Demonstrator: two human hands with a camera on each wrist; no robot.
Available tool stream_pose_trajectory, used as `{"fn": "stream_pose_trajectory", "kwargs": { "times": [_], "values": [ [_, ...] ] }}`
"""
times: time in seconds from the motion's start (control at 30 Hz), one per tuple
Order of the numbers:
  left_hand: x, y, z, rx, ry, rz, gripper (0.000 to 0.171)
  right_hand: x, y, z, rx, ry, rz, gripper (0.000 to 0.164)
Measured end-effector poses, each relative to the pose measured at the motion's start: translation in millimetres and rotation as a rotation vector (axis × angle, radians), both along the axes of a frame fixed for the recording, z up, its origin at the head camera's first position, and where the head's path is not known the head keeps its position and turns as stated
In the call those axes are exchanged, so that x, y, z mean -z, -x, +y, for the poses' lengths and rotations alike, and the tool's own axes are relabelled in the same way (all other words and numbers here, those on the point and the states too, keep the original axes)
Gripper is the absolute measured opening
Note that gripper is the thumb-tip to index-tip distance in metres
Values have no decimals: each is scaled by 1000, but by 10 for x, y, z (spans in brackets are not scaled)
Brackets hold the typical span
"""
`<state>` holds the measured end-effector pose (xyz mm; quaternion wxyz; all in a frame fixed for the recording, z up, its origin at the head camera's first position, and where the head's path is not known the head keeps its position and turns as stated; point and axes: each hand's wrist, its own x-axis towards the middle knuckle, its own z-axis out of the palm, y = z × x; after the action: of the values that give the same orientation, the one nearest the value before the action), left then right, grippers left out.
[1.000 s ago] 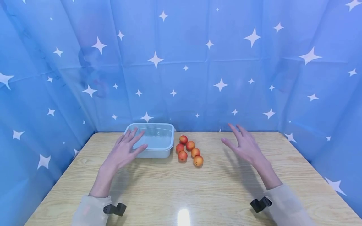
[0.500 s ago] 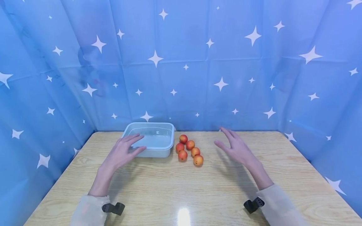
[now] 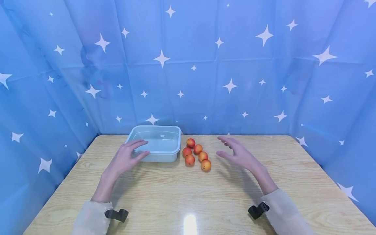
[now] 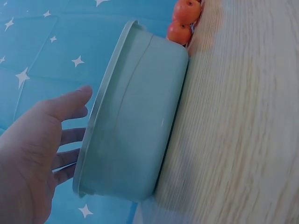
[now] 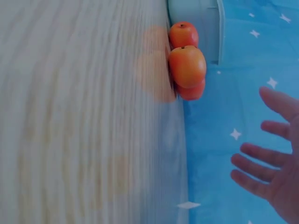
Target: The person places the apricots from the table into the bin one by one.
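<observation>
A pale blue rectangular plastic tub (image 3: pixel 158 157) stands at the back left of the table, its open top facing up with nothing inside. Beside its right wall lie several small orange-red fruits (image 3: pixel 203 156), like little apples, in a loose cluster. My left hand (image 3: pixel 124 158) hovers over the tub's near left corner, fingers relaxed and holding nothing; the left wrist view has the fingertips right at the tub's rim (image 4: pixel 100 98). To the right of the fruits, my right hand (image 3: pixel 239 155) hangs above the table with fingers apart. In the right wrist view that hand (image 5: pixel 275 158) is bare of any object.
The light wood table (image 3: pixel 176 199) runs up to a blue curtain (image 3: pixel 194 65) with white stars, which encloses the back and both sides. Black wrist cameras (image 3: pixel 117 215) sit on both pale sleeves. A bright light reflection shows at the table's near middle.
My right hand has moved left and slightly down, closer to the fruits. The left hand has shifted slightly left, its fingers drawing together over the tub. Tub and fruits stay in place.
</observation>
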<state>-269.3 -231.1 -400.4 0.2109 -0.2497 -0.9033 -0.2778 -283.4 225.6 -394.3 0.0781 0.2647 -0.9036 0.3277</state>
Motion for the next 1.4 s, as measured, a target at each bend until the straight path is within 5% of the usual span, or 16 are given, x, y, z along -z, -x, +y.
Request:
{"fn": "stream_pose_trajectory", "kwargs": {
  "times": [0.57,0.8,1.4],
  "values": [
    [48,26,-40,21,-103,-66,35,71,8,-238,-196,-12,-79,43],
    [44,41,-51,22,-140,-81,19,80,-12,-301,-247,-58,-126,37],
    [78,49,-68,24,-172,-92,8,118,-2,-349,-355,-139,-210,33]
  ]
}}
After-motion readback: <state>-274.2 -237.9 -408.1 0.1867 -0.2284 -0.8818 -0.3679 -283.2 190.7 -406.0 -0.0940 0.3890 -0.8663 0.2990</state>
